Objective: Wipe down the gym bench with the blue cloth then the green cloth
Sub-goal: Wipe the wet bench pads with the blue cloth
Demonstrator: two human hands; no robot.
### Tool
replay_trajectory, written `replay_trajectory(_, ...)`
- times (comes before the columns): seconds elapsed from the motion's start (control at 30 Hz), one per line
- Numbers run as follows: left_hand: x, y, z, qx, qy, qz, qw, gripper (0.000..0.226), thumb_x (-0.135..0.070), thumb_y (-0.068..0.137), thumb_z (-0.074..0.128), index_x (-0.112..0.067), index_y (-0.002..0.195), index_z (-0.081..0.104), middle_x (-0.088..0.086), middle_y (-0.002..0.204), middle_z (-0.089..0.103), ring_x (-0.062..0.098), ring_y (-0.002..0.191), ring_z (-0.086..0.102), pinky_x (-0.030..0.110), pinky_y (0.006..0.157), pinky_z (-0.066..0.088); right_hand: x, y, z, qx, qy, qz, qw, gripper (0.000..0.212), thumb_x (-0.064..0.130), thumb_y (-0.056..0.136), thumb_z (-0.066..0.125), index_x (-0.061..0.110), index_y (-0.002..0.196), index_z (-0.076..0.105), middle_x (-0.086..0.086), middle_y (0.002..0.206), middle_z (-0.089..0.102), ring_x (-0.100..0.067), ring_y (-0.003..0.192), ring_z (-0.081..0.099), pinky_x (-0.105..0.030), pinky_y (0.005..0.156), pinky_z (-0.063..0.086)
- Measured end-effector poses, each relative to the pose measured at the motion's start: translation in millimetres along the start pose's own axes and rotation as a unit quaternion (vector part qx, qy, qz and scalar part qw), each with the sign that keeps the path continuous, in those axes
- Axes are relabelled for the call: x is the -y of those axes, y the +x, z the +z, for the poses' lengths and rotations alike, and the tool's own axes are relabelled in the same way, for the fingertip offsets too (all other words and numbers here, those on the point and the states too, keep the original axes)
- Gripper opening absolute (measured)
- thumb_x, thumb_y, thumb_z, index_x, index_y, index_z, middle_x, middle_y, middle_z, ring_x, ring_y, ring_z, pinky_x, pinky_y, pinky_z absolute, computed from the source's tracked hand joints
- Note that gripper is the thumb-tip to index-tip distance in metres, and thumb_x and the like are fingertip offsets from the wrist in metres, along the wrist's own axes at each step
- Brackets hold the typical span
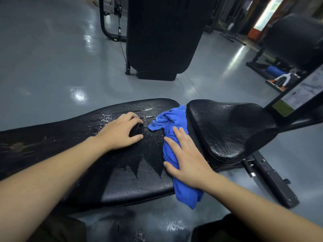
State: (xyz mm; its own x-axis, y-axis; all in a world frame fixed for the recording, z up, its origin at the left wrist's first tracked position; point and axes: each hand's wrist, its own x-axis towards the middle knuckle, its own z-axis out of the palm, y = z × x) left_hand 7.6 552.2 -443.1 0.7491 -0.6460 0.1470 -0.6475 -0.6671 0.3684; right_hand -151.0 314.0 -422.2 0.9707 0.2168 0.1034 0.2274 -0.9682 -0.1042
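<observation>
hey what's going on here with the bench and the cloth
A person is wiping a black gym bench. The right hand presses flat on a bunched blue cloth near the gap between the long pad and the seat pad. The left hand rests on the wet pad. No green cloth is in view.

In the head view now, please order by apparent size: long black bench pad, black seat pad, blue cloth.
1. Long black bench pad, largest.
2. Black seat pad.
3. Blue cloth, smallest, partly under the right hand.
</observation>
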Motion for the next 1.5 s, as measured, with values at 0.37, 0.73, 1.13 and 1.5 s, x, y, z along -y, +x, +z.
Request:
replay_trajectory(0.37, -1.0, -7.4, -1.2, 0.009, -0.003, -0.004, 1.0, 0.055, -0.058, 0.092, 0.056, -0.034, 0.141, 0.046, -0.014, 0.142, 0.037, 0.012, 0.133, 0.038, 0.042, 0.099, 0.048, -35.2, 64.3, -6.5, -0.06, 0.06, 0.12, 0.989, 0.06, 0.038, 0.088, 0.062, 0.011, 0.14, 0.048, -0.013, 0.147, 0.036, -0.03, 0.14, 0.033, -0.036, 0.114, 0.031)
replay_trajectory(0.73, -3.5, -3.8, -1.9, 0.025, -0.01, -0.014, 1.0, 0.056, -0.06, 0.089, 0.058, -0.034, 0.137, 0.048, -0.014, 0.14, 0.038, 0.011, 0.132, 0.039, 0.042, 0.098, 0.048, -8.4, -14.0, -8.0, -0.092, 0.155, 0.2, 0.963, 0.07, 0.034, 0.082, 0.066, 0.011, 0.143, 0.04, -0.013, 0.155, 0.026, -0.027, 0.144, 0.028, -0.034, 0.118, 0.025)
replay_trajectory(1.13, -3.9, -5.8, -1.4, 0.02, -0.02, -0.023, 0.999, 0.055, -0.057, 0.09, 0.06, -0.032, 0.137, 0.049, -0.011, 0.139, 0.039, 0.014, 0.134, 0.038, 0.044, 0.102, 0.045, 11.4, -60.5, 15.9, -0.209, 0.251, 0.211, 0.921, 0.056, 0.026, 0.091, 0.055, 0.008, 0.143, 0.044, -0.008, 0.154, 0.026, -0.001, 0.142, 0.02, -0.015, 0.118, 0.011)
replay_trajectory(1.5, -4.7, -3.0, 0.8, 0.008, -0.025, -0.025, 0.999, 0.05, -0.055, 0.09, 0.062, -0.032, 0.132, 0.05, -0.009, 0.136, 0.041, 0.015, 0.13, 0.039, 0.042, 0.1, 0.044, -46.5, 0.7, -12.9, -0.066, 0.119, 0.082, 0.987, 0.051, 0.03, 0.093, 0.057, 0.009, 0.138, 0.049, -0.012, 0.149, 0.037, -0.025, 0.141, 0.032, -0.032, 0.119, 0.023)
